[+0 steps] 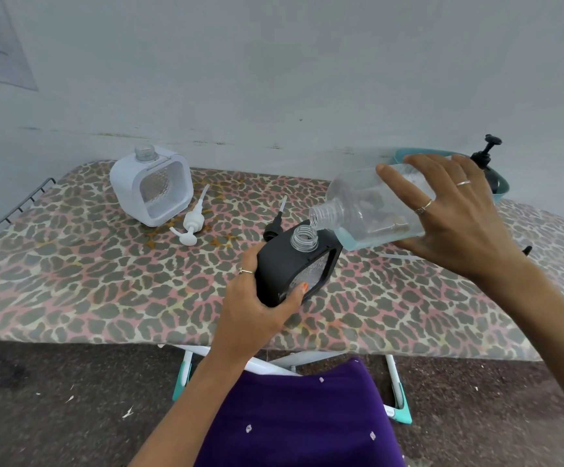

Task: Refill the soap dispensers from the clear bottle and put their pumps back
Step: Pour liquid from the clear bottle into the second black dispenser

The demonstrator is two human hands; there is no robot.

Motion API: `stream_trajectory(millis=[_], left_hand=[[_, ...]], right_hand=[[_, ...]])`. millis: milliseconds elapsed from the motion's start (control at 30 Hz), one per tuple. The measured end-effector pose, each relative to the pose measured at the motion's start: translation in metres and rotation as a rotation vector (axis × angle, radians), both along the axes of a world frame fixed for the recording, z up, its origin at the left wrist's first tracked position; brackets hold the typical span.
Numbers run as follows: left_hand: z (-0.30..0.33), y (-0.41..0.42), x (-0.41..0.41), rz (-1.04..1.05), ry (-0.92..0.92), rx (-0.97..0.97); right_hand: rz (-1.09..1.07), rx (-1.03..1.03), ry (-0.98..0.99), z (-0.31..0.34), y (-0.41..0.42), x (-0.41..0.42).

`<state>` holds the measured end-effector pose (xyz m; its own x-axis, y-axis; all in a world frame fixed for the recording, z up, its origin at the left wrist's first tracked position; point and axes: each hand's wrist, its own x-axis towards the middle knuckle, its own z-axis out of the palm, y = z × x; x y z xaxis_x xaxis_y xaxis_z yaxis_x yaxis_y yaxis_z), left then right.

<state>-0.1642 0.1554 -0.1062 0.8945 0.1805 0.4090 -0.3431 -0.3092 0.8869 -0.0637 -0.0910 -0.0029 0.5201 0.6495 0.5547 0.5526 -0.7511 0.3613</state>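
Observation:
My left hand (260, 305) grips the black soap dispenser (294, 267), which stands tilted on the board with its clear neck open. My right hand (455, 210) holds the clear bottle (364, 210) tipped on its side, its mouth just over the dispenser's neck; pale liquid pools in its lower side. A white dispenser (152, 185) with an open neck stands at the back left, with its white pump (191, 222) lying beside it. A black pump (273, 227) lies behind the black dispenser.
Everything rests on an ironing board with a leopard-print cover (105, 281), close to a pale wall. A teal tub (499, 190) at the back right holds another black dispenser with its pump (489, 150) on. A metal rack (11, 210) ends the board at the left.

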Motion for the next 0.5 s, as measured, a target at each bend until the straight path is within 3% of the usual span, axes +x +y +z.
stream_trajectory(millis=[500], left_hand=[[0.0003, -0.0001, -0.0005, 0.001, 0.019, -0.005]], right_hand=[[0.011, -0.005, -0.003, 0.0028, 0.0032, -0.002]])
